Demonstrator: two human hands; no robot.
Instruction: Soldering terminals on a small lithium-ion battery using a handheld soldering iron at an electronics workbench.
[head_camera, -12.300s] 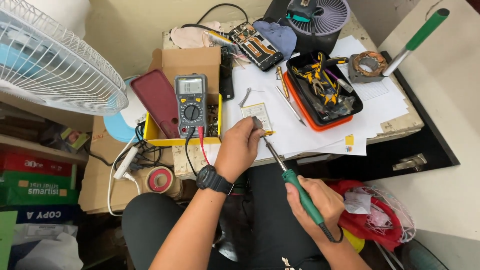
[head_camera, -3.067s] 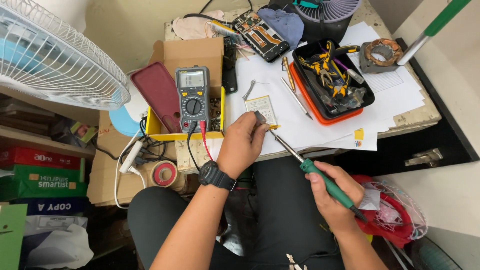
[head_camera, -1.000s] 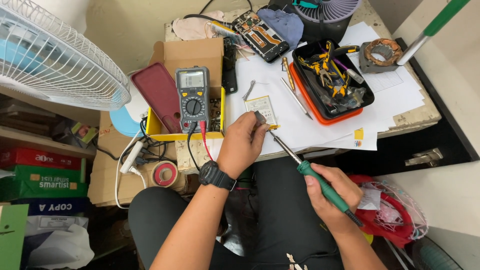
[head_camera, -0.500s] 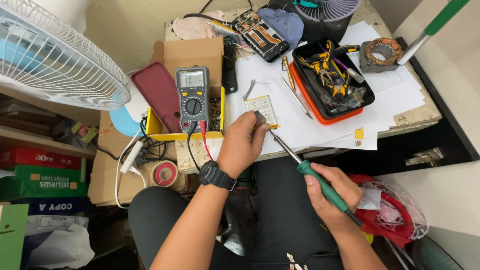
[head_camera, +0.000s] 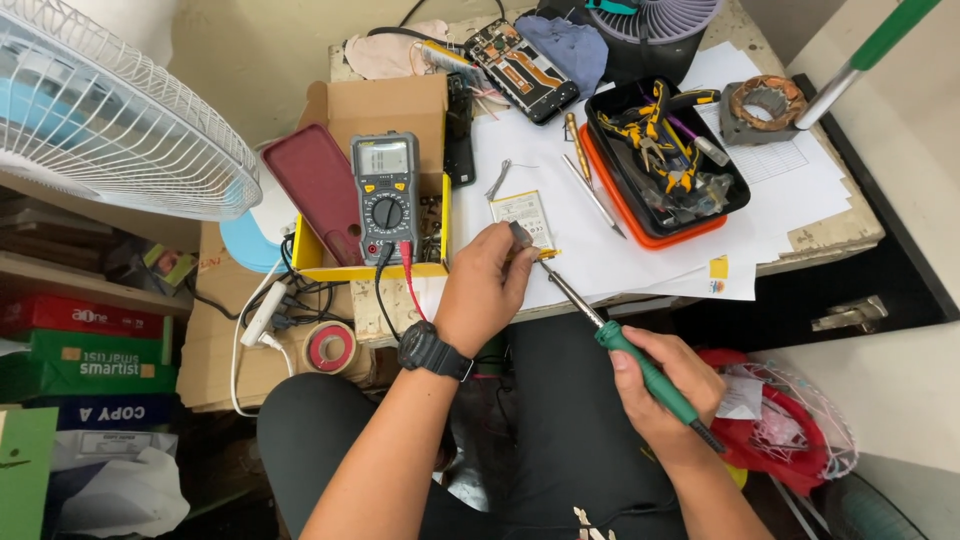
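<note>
Centrally: soldering at a small battery (head_camera: 524, 217), on white paper right of the multimeter (head_camera: 385, 190).
Left hand (head_camera: 482, 290) pinched its lower edge, steadying it; right hand (head_camera: 665, 385) clenched round the green iron (head_camera: 640, 365), tip angled at that edge.

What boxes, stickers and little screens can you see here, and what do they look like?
Multimeter: grey and yellow, with a small pale screen, lying on the yellow tray.
Cardboard box: brown, open, behind the multimeter.
Flat battery: white labelled rectangle on the paper, by the left hand.
Paper packs: red and green, stacked at far left.
Yellow sticker: small square at the paper's edge.
</note>
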